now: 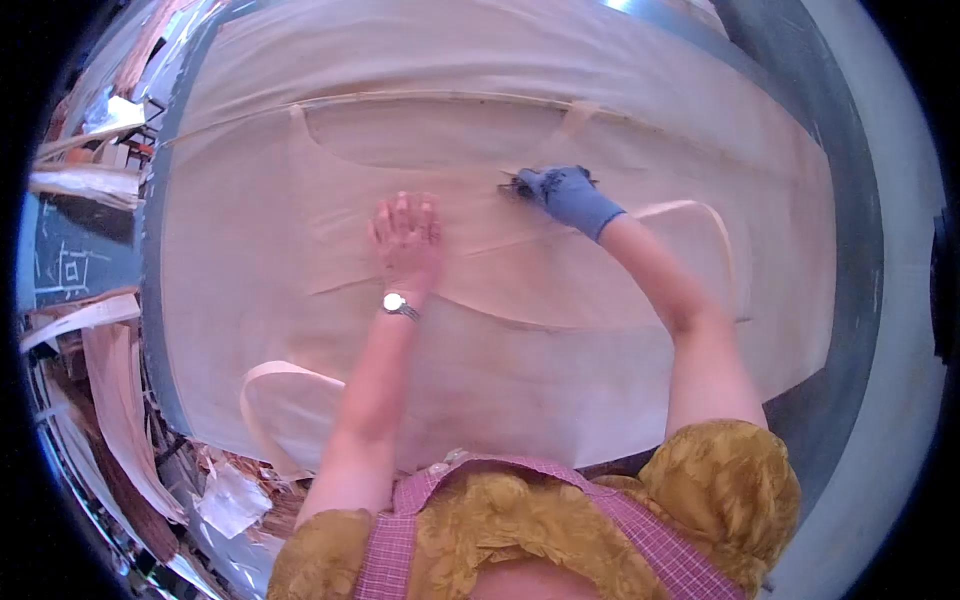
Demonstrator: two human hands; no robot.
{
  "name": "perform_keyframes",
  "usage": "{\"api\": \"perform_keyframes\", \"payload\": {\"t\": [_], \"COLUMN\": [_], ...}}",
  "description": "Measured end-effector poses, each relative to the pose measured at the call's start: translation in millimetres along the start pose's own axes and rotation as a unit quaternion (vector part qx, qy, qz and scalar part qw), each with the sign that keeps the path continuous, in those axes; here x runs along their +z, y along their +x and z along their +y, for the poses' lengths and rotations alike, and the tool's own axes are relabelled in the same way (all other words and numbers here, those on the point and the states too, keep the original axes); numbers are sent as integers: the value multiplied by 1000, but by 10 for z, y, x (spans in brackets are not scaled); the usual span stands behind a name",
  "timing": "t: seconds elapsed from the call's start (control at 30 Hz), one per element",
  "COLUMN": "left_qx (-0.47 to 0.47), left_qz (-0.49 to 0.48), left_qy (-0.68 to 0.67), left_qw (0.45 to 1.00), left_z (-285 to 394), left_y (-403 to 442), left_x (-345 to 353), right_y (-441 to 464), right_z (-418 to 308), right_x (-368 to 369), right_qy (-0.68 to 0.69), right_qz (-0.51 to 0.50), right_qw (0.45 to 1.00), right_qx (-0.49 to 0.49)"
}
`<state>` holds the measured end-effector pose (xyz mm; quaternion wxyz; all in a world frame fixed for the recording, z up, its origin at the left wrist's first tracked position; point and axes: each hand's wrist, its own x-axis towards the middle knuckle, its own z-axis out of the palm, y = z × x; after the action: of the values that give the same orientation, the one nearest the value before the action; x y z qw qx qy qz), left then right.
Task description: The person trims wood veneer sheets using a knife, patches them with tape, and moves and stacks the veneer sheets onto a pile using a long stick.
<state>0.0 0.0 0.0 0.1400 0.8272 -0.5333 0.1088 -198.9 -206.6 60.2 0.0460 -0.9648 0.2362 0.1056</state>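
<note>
A large, pale pinkish-tan sheet lies over the table, with creases and curved edges of thin layers across it. My left hand is bare, with a watch at the wrist, and rests flat on the sheet with its fingers spread. To its right and a little farther away, my right hand wears a blue-grey glove and is closed around a small dark object at the sheet's surface. What that object is cannot be made out.
Narrow curled strips lie on the sheet at right and at near left. Long thin scraps and crumpled pieces are heaped beyond the table's left edge. The table's dark rim curves along the right.
</note>
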Motion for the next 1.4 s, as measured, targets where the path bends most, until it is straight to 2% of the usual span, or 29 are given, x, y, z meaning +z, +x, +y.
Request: {"api": "perform_keyframes", "payload": {"t": [0.07, 0.1, 0.27, 0.37, 0.47, 0.6, 0.7, 0.73, 0.83, 0.87, 0.9, 0.93, 0.97, 1.0, 1.03, 1.07, 1.1, 1.13, 1.2, 1.23, 1.3, 1.33, 1.4], "left_qx": [-1, -20, 2, 4, 2, -2, -42, -47, -48, -45, -30, -16, -1, -16, -28, -38, -50, -61, -81, -90, -108, -118, -204], "left_qz": [25, -46, 6, 9, -10, 23, 1, -6, -40, -51, -21, 10, 40, -11, -62, -111, -78, -45, 11, 36, 84, 106, 51], "left_qy": [8, -40, -5, 6, 20, -21, -59, -64, -71, -70, -80, -90, -99, -115, -131, -145, -191, -236, -310, -335, -379, -398, -417], "left_qw": [1000, 998, 1000, 1000, 1000, 1000, 997, 997, 996, 995, 996, 996, 994, 993, 989, 982, 977, 969, 947, 937, 915, 904, 884], "left_z": [-217, 470, 234, 209, 298, 258, 231, 235, 168, 111, 79, 49, 0, -28, -41, -77, -93, -111, -263, -390, -703, -871, -1345], "left_y": [158, -421, -11, -2, -106, -88, -144, -153, -152, -144, -153, -156, -154, -149, -125, -102, -92, -91, -93, -74, -32, -44, -159], "left_x": [-173, -210, -18, -12, -148, -107, -108, -136, -134, -115, -103, -75, -92, -173, -305, -444, -562, -671, -766, -738, -663, -708, -942], "right_y": [-213, -1283, -1583, -1765, -1885, -1729, -1776, -1825, -1884, -1911, -1933, -1976, -2053, -2091, -2128, -2159, -2148, -2054, -2006, -2009, -1972, -1963, -1906], "right_z": [59, 345, 489, 663, 673, 910, 831, 624, -8, -305, -556, -932, -1337, -1706, -2055, -2356, -2683, -2902, -3338, -3543, -3822, -3954, -4199], "right_x": [16, 173, 364, 703, 584, 625, 348, 125, -365, -523, -585, -714, -906, -1049, -1148, -1200, -1230, -1221, -1421, -1452, -1526, -1449, -1450], "right_qy": [27, 11, -18, 30, 75, 39, 25, 17, 115, 189, 262, 425, 589, 583, 665, 659, 689, 590, 560, 613, 612, 642, 684], "right_qz": [31, -85, -85, 101, 242, 166, 232, 315, 465, 489, 501, 476, 429, 423, 380, 344, 319, 371, 267, 216, 150, 125, 75], "right_qw": [998, 992, 968, 978, 955, 963, 947, 920, 845, 820, 795, 730, 646, 665, 620, 658, 643, 717, 784, 759, 777, 756, 725], "right_qx": [39, 92, 236, 178, 155, 211, 221, 233, 239, 231, 222, 246, 229, 197, 171, 115, 97, -14, 13, 32, 2, -22, -29]}}
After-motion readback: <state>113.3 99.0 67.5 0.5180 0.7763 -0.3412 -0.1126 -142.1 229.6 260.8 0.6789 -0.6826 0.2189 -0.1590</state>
